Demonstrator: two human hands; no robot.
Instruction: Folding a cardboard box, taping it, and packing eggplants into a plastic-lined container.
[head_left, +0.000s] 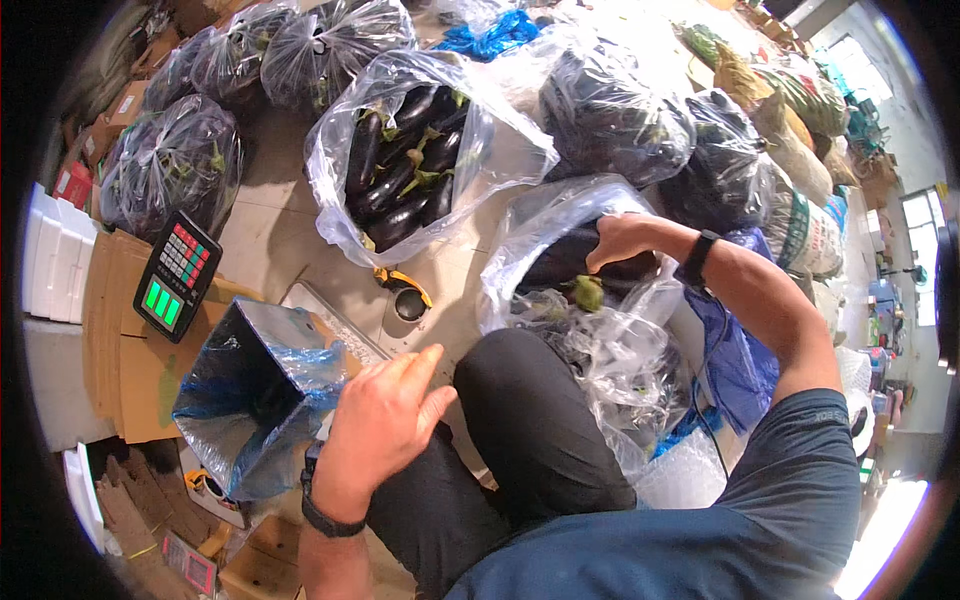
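Note:
My right hand (626, 238) reaches into an open clear plastic bag (501, 281) and touches dark eggplants (559, 259). A green eggplant stem (589, 294) shows just below the thumb. Most of the fingers are hidden, so a closed grip cannot be told. My left hand (390, 416) is empty above my thigh, thumb apart from the fingers. Left of it stands an open box lined with blue plastic film (247, 330), its inside dark. Beyond that box is a digital scale display (178, 277) with a keypad and lit green readouts.
Another open bag (330, 187) of eggplants sits ahead. Tied eggplant bags (172, 165) line the far left, and more full bags (615, 105) the far right. A tape dispenser (409, 296) lies on the floor. Flattened cardboard (139, 360) and white foam boxes (60, 255) stand left.

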